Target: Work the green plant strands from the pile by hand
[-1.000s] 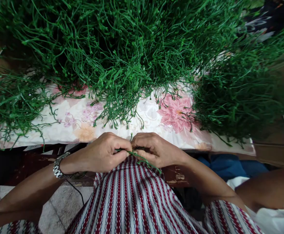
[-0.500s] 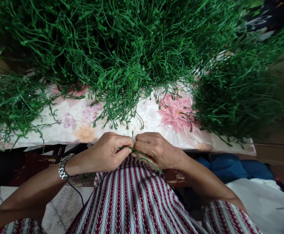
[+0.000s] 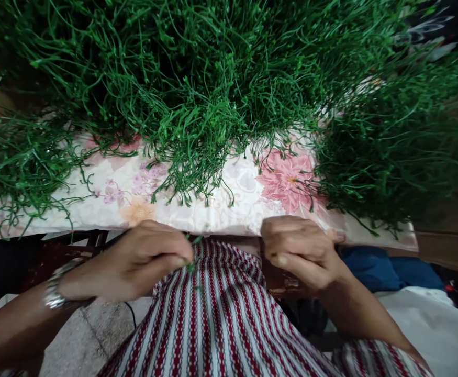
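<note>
A large heap of thin green plastic-looking stems (image 3: 221,68) covers the floral cloth (image 3: 240,183). My left hand (image 3: 154,256), with a metal watch (image 3: 57,285) at the wrist, is closed on a small green stem piece (image 3: 191,264) in front of the cloth's near edge. My right hand (image 3: 299,251) is closed at the near edge of the cloth, apart from the left; what its fingers hold, if anything, is hidden.
Smaller clumps of green stems lie at the left (image 3: 24,162) and right (image 3: 386,162). Blue fabric (image 3: 389,269) and a pale sheet (image 3: 428,324) are at the lower right. A striped garment (image 3: 213,324) covers my lap.
My hands, which met at the middle around a green stem, have moved apart, the left one leftward and the right one rightward. Green bits show blurred near my left hand.
</note>
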`<act>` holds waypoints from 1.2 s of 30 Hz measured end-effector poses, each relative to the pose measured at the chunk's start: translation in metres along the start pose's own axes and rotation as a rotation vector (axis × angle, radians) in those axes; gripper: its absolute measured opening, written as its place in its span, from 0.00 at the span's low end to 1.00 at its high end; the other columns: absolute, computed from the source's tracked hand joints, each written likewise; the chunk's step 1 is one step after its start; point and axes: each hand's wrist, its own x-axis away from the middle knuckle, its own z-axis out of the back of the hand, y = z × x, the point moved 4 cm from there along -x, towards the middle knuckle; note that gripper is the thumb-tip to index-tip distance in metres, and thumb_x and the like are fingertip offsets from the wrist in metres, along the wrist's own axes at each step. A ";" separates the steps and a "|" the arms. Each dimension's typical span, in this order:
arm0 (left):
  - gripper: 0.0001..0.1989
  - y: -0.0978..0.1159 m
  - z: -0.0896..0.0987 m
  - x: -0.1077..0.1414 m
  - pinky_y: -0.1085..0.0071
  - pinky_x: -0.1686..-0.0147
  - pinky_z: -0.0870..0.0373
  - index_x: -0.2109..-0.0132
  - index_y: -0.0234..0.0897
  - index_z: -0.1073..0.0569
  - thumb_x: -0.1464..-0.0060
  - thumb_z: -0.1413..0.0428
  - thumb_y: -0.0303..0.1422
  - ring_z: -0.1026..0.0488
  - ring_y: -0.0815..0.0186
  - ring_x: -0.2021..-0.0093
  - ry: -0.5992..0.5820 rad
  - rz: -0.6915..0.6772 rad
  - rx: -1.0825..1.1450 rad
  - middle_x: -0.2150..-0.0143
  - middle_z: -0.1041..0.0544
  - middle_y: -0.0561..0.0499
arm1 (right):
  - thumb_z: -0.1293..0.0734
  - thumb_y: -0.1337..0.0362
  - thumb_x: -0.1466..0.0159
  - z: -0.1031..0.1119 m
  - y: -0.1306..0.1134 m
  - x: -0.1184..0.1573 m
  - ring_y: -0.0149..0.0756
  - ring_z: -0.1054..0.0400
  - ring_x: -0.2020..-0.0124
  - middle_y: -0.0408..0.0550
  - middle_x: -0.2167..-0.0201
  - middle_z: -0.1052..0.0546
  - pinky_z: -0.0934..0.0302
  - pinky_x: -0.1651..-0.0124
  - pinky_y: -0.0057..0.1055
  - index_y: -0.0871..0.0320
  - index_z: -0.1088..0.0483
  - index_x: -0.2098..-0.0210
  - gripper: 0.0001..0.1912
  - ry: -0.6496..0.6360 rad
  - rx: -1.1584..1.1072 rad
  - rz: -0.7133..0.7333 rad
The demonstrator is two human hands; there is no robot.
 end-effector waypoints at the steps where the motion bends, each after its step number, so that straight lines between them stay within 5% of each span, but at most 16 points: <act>1: 0.10 -0.004 -0.002 -0.004 0.75 0.73 0.38 0.68 0.38 0.28 0.45 0.53 0.26 0.33 0.72 0.76 -0.015 0.056 0.013 0.75 0.27 0.53 | 0.41 0.68 0.37 0.003 0.000 -0.003 0.31 0.37 0.71 0.47 0.76 0.32 0.42 0.66 0.30 0.59 0.35 0.72 0.08 0.047 0.041 0.006; 5: 0.08 -0.018 -0.008 -0.028 0.79 0.75 0.40 0.70 0.34 0.28 0.46 0.49 0.29 0.35 0.74 0.75 0.187 0.222 0.188 0.76 0.30 0.55 | 0.42 0.69 0.36 -0.003 0.009 -0.024 0.34 0.33 0.57 0.54 0.61 0.29 0.38 0.57 0.32 0.60 0.36 0.67 0.05 0.272 0.097 0.009; 11: 0.06 -0.027 -0.020 -0.039 0.78 0.72 0.38 0.71 0.32 0.30 0.47 0.49 0.27 0.36 0.74 0.74 0.394 0.245 0.322 0.75 0.31 0.55 | 0.44 0.62 0.33 -0.032 0.036 -0.036 0.25 0.40 0.75 0.42 0.75 0.35 0.43 0.72 0.23 0.60 0.39 0.65 0.09 0.367 -0.183 -0.219; 19: 0.07 -0.031 -0.027 -0.041 0.79 0.77 0.42 0.70 0.34 0.31 0.46 0.50 0.28 0.39 0.75 0.77 0.578 0.257 0.148 0.78 0.34 0.57 | 0.44 0.60 0.33 -0.038 0.044 -0.030 0.25 0.42 0.73 0.41 0.74 0.38 0.45 0.69 0.23 0.60 0.39 0.66 0.11 0.444 -0.163 -0.354; 23: 0.08 -0.027 -0.023 -0.039 0.78 0.74 0.40 0.70 0.34 0.31 0.45 0.52 0.26 0.36 0.74 0.76 0.489 0.191 -0.020 0.77 0.33 0.56 | 0.44 0.63 0.33 -0.033 0.035 -0.028 0.25 0.43 0.74 0.42 0.75 0.36 0.46 0.70 0.22 0.61 0.37 0.69 0.11 0.306 0.010 -0.342; 30: 0.12 0.000 -0.033 -0.020 0.74 0.73 0.41 0.70 0.33 0.29 0.45 0.55 0.23 0.35 0.71 0.76 -0.035 -0.013 -0.170 0.77 0.30 0.52 | 0.49 0.60 0.32 -0.041 0.005 -0.014 0.24 0.48 0.79 0.39 0.80 0.41 0.52 0.75 0.23 0.59 0.41 0.74 0.17 -0.152 0.076 -0.160; 33: 0.12 0.010 -0.032 -0.012 0.73 0.72 0.40 0.69 0.33 0.28 0.45 0.56 0.22 0.35 0.71 0.77 -0.100 -0.036 -0.142 0.79 0.31 0.53 | 0.51 0.59 0.31 -0.039 -0.008 -0.008 0.26 0.48 0.79 0.40 0.81 0.41 0.52 0.75 0.24 0.59 0.42 0.75 0.19 -0.174 0.058 -0.076; 36: 0.13 0.007 -0.018 -0.001 0.75 0.75 0.41 0.71 0.35 0.29 0.44 0.55 0.25 0.37 0.72 0.78 -0.031 0.032 -0.059 0.79 0.32 0.54 | 0.50 0.59 0.31 -0.023 -0.011 0.003 0.25 0.46 0.80 0.40 0.82 0.39 0.51 0.76 0.24 0.59 0.41 0.75 0.19 -0.062 0.023 -0.124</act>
